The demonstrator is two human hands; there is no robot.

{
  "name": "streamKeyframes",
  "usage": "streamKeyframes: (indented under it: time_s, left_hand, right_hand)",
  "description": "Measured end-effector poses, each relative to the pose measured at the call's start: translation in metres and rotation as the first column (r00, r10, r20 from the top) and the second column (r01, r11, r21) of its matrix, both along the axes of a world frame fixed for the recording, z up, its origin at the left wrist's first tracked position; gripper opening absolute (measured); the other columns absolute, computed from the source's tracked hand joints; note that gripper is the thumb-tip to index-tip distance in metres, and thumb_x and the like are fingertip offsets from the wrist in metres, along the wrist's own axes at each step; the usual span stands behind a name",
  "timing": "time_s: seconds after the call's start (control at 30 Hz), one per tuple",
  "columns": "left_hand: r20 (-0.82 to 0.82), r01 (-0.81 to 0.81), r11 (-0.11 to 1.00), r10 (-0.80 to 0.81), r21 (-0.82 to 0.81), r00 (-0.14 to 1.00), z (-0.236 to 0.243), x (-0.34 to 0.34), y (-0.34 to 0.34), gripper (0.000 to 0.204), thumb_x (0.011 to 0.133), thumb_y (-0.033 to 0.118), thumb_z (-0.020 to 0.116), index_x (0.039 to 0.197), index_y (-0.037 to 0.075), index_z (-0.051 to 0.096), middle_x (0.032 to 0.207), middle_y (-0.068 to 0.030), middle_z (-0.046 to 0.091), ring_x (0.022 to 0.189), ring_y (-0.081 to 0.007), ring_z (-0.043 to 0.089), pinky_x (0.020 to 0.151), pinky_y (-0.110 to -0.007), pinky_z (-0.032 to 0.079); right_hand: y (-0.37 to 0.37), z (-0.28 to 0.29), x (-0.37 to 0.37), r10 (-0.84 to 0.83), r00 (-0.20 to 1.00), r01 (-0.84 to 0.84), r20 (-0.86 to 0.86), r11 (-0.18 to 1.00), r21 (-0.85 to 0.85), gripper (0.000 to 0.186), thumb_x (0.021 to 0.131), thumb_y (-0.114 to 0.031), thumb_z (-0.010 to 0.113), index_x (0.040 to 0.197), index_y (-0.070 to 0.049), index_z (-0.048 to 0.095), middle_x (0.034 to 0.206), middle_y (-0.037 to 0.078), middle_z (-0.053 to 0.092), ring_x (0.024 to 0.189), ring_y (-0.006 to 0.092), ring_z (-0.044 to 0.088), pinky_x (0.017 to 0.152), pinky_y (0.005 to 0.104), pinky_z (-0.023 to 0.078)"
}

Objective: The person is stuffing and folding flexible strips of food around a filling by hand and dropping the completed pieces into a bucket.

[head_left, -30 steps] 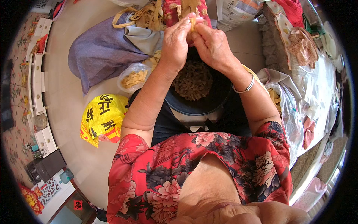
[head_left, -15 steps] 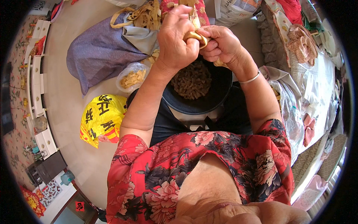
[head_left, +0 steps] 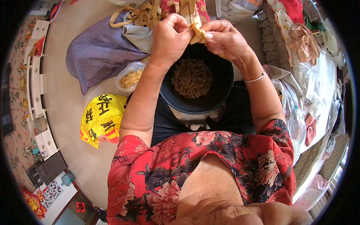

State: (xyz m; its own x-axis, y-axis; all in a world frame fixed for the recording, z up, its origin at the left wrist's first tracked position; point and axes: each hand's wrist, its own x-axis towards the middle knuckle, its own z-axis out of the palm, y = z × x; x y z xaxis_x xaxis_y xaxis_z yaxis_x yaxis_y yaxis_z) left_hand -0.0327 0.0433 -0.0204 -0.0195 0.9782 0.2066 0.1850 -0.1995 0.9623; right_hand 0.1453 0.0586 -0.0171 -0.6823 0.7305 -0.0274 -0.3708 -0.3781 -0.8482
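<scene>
A soft, folded tan strip (head_left: 197, 35) is pinched between my two hands, in front of my chest and above the far rim of a dark round basin (head_left: 227, 84). My left hand (head_left: 170, 39) is closed, with its thumb and forefinger at the strip's left side. From the right, my right hand (head_left: 225, 40) grips the strip with thumb and fingers; a bit of tan shows below its palm. Inside the basin lies a heap of small brown pieces (head_left: 192, 78). Just beyond my hands, a flat light-coloured bar (head_left: 192, 15) rests on red patterned cloth (head_left: 203, 13).
Long tan strips (head_left: 148, 15) lie on a blue-grey cloth (head_left: 99, 52) at the far left. Nearer are a clear bag of tan pieces (head_left: 131, 78) and a yellow plastic bag (head_left: 103, 118). Clear plastic bags (head_left: 290, 108) lie at the right, by a cloth-covered seat.
Both hands have lowered slightly and drawn apart. The tan strip, looped round my left fingers before, is now a small fold between the fingertips.
</scene>
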Motion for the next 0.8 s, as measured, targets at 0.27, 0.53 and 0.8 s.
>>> streamKeyframes:
  time_s: [0.27,0.53,0.8]
  left_hand:
    - [-0.139,0.369,0.929,-0.366,-0.006,0.92,0.009,-0.017,0.0,0.008,0.082,0.009,0.062,0.08,0.001,0.061,0.061,0.0019,0.055,0.053,-0.0028,0.048,0.047,-0.018,0.038]
    - [0.55,0.636,0.764,-0.486,-0.11,0.679,0.026,-0.027,-0.005,0.034,0.083,0.021,0.058,0.053,0.01,0.045,0.044,0.0036,0.037,0.038,-0.0042,0.032,0.037,-0.02,0.026]
    - [-0.095,0.516,0.845,-0.531,-0.142,0.842,0.006,-0.049,0.009,0.025,0.086,0.026,0.057,0.079,0.003,0.059,0.065,0.0003,0.052,0.057,-0.0066,0.045,0.053,-0.021,0.038]
  right_hand:
    - [0.0,0.002,-0.002,-0.168,0.972,0.149,0.164,0.981,0.126,0.015,0.086,-0.015,0.06,0.092,-0.002,0.064,0.06,-0.006,0.047,0.046,0.0011,0.033,0.038,0.0175,0.023]
    - [0.006,0.016,0.025,-0.188,0.957,0.118,0.219,0.948,0.297,0.014,0.084,-0.018,0.062,0.082,-0.004,0.065,0.057,-0.005,0.048,0.047,0.0016,0.037,0.042,0.0175,0.026]
    - [0.007,-0.002,0.027,-0.265,0.905,0.104,0.332,0.895,0.433,0.009,0.082,-0.011,0.063,0.082,-0.003,0.066,0.065,-0.004,0.055,0.057,0.0016,0.044,0.049,0.0167,0.033]
